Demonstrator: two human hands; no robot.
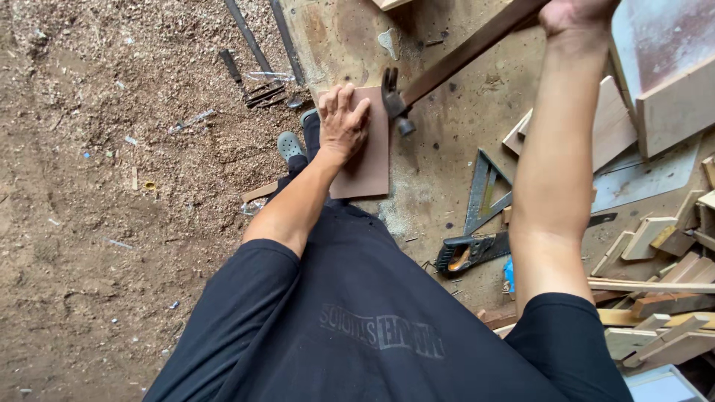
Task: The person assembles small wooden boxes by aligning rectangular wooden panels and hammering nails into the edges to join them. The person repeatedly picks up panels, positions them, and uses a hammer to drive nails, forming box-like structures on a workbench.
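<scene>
Left arm reaches forward and down, bare to the sleeve. Left hand [344, 119] lies flat, palm down, fingers spread. Right arm stretches forward, nearly straight. Right hand [577, 13] at top edge, curled in a closed grip, partly cropped.

The left hand [344, 119] lies flat on a small board [366, 152] that rests on the surface [439, 186]. Just right of that hand, a hammer [395, 100] has its head at the board's upper right edge, its handle running up and right to the right hand [577, 13]. A handsaw [484, 249] and a square [488, 193] lie further right, wood offcuts [655, 298] beyond them. Sawdust-strewn floor [112, 186] lies left of the surface.
</scene>
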